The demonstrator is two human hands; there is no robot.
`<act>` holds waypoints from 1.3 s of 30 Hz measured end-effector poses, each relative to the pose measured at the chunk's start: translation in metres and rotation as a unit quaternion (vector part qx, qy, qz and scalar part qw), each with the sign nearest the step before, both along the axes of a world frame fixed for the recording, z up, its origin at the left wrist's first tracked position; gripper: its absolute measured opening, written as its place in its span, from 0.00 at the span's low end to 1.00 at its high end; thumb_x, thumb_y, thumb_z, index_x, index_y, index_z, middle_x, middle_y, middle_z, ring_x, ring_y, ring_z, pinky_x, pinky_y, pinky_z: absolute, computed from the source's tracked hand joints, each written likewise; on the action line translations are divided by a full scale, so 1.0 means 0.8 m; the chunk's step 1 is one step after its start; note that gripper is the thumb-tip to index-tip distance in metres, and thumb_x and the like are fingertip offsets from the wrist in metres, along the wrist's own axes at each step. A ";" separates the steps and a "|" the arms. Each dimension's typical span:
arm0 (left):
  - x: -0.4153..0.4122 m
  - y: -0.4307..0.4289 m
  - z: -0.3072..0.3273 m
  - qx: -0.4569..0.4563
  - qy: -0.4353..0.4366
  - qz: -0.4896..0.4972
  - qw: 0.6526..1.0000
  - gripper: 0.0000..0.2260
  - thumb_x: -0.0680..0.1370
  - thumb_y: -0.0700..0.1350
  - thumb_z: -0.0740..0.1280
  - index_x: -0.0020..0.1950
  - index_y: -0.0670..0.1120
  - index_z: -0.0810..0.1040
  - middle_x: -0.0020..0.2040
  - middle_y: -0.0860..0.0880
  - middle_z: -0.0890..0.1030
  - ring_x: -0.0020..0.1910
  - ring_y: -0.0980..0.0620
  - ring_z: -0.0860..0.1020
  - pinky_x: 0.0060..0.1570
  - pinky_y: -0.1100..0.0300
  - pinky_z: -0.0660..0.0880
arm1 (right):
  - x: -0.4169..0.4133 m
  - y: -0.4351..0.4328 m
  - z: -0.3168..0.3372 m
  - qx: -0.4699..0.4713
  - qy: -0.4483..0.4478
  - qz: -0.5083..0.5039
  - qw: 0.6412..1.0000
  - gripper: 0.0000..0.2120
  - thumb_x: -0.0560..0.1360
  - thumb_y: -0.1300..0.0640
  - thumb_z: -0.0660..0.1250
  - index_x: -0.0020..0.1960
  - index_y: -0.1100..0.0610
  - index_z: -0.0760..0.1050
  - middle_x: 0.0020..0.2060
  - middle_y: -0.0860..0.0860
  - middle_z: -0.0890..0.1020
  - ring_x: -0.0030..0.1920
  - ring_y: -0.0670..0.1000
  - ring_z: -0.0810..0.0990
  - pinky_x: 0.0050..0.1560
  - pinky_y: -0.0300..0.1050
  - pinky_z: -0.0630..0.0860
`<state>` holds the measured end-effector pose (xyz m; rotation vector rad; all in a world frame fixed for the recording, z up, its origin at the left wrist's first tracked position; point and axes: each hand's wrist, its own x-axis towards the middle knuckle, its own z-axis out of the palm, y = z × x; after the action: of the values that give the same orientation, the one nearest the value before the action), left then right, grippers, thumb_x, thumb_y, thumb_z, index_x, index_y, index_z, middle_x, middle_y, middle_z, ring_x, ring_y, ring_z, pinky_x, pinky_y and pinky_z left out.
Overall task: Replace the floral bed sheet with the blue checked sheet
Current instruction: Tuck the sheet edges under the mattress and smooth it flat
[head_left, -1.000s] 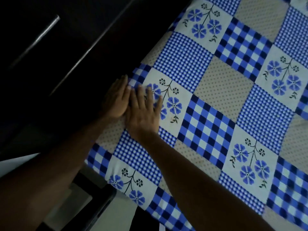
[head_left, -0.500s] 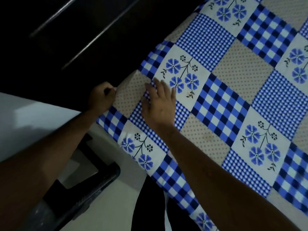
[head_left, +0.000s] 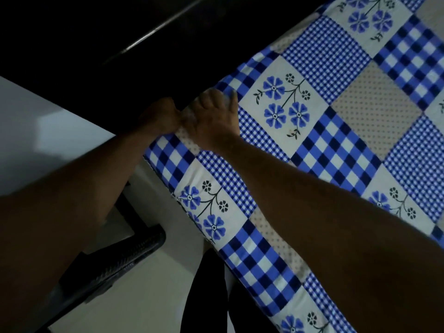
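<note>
The right grip (head_left: 211, 118) had left its flat, spread-fingered rest on the cloth and come to the bed's edge, hard against the left grip (head_left: 161, 116), which had stayed at that edge. The right one was closed, fingers curled over the border of the blue checked sheet (head_left: 336, 152), one digit lying straight along the cloth. The left was balled into a fist just beside it, a pale bunch of sheet running between the two. It appeared to clutch that fold, though its fingers were turned away and lost in blur and shadow. The sheet lay spread over the bed, stretching away to the right of both grips and out of the picture at the top and right edges. The right forearm covered a long strip of it. The mattress beneath was hidden. Beyond the grips stood dark furniture (head_left: 120, 44), too dim to identify. Below the left grip lay pale floor (head_left: 156, 284), a black ribbed object (head_left: 115, 263) partly behind the left forearm, and dark clothing (head_left: 206, 296) cut off at the bottom
</note>
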<state>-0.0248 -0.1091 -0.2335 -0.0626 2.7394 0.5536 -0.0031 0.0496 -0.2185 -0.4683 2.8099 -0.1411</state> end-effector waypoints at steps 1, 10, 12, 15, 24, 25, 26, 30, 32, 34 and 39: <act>0.003 0.004 0.003 0.022 0.000 0.031 0.999 0.06 0.81 0.39 0.62 0.52 0.37 0.77 0.44 0.39 0.76 0.50 0.40 0.77 0.49 0.52 0.72 | -0.015 -0.008 -0.001 0.016 -0.015 0.006 1.000 0.29 0.81 0.36 0.45 0.78 0.44 0.61 0.78 0.50 0.63 0.80 0.57 0.52 0.74 0.70 0.36; 0.105 -0.027 -0.010 0.070 0.037 0.221 0.972 0.16 0.86 0.49 0.53 0.55 0.40 0.75 0.55 0.35 0.78 0.50 0.38 0.76 0.44 0.54 0.64 | -0.045 -0.012 0.014 -0.049 0.018 0.018 0.998 0.25 0.80 0.39 0.56 0.75 0.44 0.68 0.72 0.50 0.73 0.75 0.55 0.65 0.76 0.58 0.53; 0.129 -0.041 -0.017 0.114 0.025 0.278 0.953 0.15 0.85 0.47 0.53 0.55 0.38 0.75 0.55 0.34 0.78 0.50 0.38 0.75 0.45 0.55 0.64 | 0.002 0.016 0.018 -0.144 0.111 -0.068 0.981 0.22 0.80 0.46 0.57 0.73 0.48 0.71 0.70 0.49 0.74 0.73 0.55 0.67 0.77 0.60 0.51; 0.157 -0.060 -0.028 0.137 0.040 0.333 0.932 0.13 0.82 0.45 0.55 0.54 0.40 0.75 0.49 0.39 0.76 0.46 0.43 0.74 0.44 0.56 0.64 | 0.085 0.039 0.014 -0.114 0.092 -0.159 0.976 0.26 0.82 0.43 0.51 0.78 0.50 0.62 0.79 0.52 0.62 0.79 0.57 0.55 0.77 0.66 0.44; 0.195 -0.024 0.012 0.199 0.221 0.328 0.896 0.16 0.82 0.50 0.57 0.53 0.40 0.79 0.50 0.41 0.81 0.50 0.45 0.78 0.54 0.49 0.76 | 0.187 -0.088 -0.001 0.074 -0.018 0.276 0.958 0.25 0.78 0.42 0.60 0.74 0.42 0.69 0.79 0.49 0.61 0.81 0.59 0.45 0.73 0.70 0.31; 0.195 -0.013 0.022 0.205 0.228 0.322 0.896 0.17 0.82 0.51 0.57 0.54 0.40 0.79 0.51 0.40 0.80 0.51 0.45 0.78 0.55 0.50 0.76 | 0.192 -0.080 0.007 0.043 -0.030 0.297 0.953 0.23 0.79 0.45 0.60 0.73 0.45 0.72 0.77 0.50 0.66 0.80 0.59 0.51 0.76 0.68 0.37; 0.193 0.000 0.032 0.210 0.235 0.303 0.900 0.17 0.82 0.50 0.57 0.54 0.39 0.79 0.51 0.40 0.80 0.51 0.46 0.77 0.54 0.51 0.74 | 0.197 -0.066 0.017 -0.026 -0.030 0.293 0.955 0.20 0.79 0.50 0.61 0.69 0.51 0.76 0.72 0.54 0.74 0.77 0.59 0.61 0.77 0.67 0.47; 0.180 0.061 0.050 0.211 0.299 0.148 0.919 0.15 0.84 0.45 0.58 0.45 0.36 0.76 0.41 0.38 0.76 0.41 0.44 0.74 0.44 0.49 0.70 | 0.211 0.055 0.039 -0.231 0.136 0.030 0.963 0.15 0.76 0.58 0.65 0.61 0.57 0.82 0.66 0.57 0.79 0.71 0.61 0.71 0.72 0.66 0.64; 0.174 0.095 0.049 0.188 0.332 0.036 0.924 0.15 0.85 0.44 0.59 0.45 0.36 0.77 0.39 0.42 0.76 0.40 0.46 0.74 0.43 0.47 0.72 | 0.218 0.131 0.035 -0.162 0.143 -0.110 0.970 0.20 0.81 0.52 0.60 0.70 0.55 0.74 0.74 0.57 0.70 0.77 0.60 0.63 0.74 0.67 0.61; 0.175 0.134 0.047 0.156 0.349 -0.067 0.922 0.14 0.85 0.45 0.60 0.53 0.37 0.80 0.48 0.41 0.81 0.49 0.46 0.77 0.52 0.49 0.75 | 0.235 0.177 0.031 -0.081 0.073 -0.192 0.975 0.27 0.83 0.43 0.49 0.79 0.52 0.59 0.80 0.56 0.56 0.80 0.60 0.51 0.76 0.68 0.52; 0.187 0.201 0.036 0.102 0.262 -0.254 0.925 0.19 0.84 0.54 0.56 0.67 0.43 0.77 0.69 0.44 0.75 0.72 0.44 0.70 0.66 0.43 0.69 | 0.299 0.111 0.005 -0.031 -0.007 -0.040 0.999 0.30 0.82 0.35 0.43 0.81 0.45 0.54 0.81 0.52 0.53 0.81 0.60 0.43 0.75 0.68 0.38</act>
<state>0.1246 0.0520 -0.2051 0.9474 2.9833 0.7791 0.2359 0.1381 -0.2144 -0.3674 2.8188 -0.2478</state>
